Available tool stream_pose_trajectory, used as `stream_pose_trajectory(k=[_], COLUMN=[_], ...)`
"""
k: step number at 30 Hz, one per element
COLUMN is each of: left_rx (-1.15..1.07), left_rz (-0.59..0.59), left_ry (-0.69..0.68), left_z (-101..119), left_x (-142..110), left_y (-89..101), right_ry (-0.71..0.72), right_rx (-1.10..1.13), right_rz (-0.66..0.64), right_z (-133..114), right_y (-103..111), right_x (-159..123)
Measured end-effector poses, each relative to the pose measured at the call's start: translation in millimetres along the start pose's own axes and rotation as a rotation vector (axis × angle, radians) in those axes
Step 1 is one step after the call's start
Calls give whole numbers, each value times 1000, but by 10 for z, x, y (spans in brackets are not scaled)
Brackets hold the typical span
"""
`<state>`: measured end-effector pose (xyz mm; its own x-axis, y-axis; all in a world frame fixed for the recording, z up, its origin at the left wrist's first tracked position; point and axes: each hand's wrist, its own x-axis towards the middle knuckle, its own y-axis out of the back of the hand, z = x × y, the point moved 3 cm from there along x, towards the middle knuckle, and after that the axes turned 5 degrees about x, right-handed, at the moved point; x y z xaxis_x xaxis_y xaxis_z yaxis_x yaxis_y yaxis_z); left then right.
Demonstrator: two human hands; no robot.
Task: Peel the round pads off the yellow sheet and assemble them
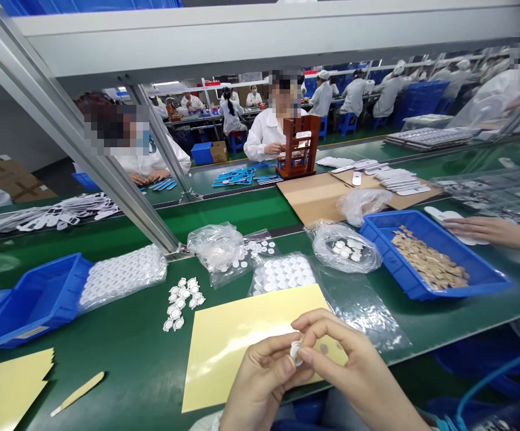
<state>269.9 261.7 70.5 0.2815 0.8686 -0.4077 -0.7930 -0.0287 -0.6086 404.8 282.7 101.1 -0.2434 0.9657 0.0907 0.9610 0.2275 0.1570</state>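
Note:
Over the front of a glossy yellow sheet [242,335], my two hands meet around one small white round part [295,353]. My left hand [266,374] pinches it between thumb and fingers. The thumb and fingertips of my right hand [349,353] close on its right side, hiding part of it. A few small grey round spots [324,348] show on the sheet beside my right hand. Left of the sheet lies a loose group of similar white round parts [179,305]. Behind it is a plastic-wrapped layer of white discs [282,272].
A blue bin [414,293] of tan pieces stands at right, near another person's hand [488,230]. Bags of white pieces [217,245] lie behind. At left are tweezers [78,392], yellow sheets [3,389] and a blue bin [39,299]. A metal post [107,143] slants overhead.

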Motion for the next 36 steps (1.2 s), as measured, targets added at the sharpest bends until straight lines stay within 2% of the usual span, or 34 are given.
stream_pose_trajectory(k=[13, 18, 21, 24, 28, 33, 36], left_rx=[45, 19, 7, 12, -4, -45, -51], left_rz=[16, -10, -44, -64, -36, 43, 74], left_ry=[-28, -46, -50, -86, -113, -136, -136], left_z=[-6, 8, 20, 22, -11, -29, -14], left_x=[-11, -30, -42, -52, -60, -81, -105], left_y=[25, 6, -23, -38, -15, -23, -45], right_ry=[49, 15, 19, 99, 216, 401, 395], right_rx=[-46, 47, 78, 82, 73, -98, -76], right_rz=[30, 143, 47, -7, 66, 206, 194], right_z=[5, 56, 21, -40, -48, -14, -14], right_y=[-36, -50, -72, -83, -131, -227, -253], right_x=[-27, -66, -56, -53, -109, -207, -207])
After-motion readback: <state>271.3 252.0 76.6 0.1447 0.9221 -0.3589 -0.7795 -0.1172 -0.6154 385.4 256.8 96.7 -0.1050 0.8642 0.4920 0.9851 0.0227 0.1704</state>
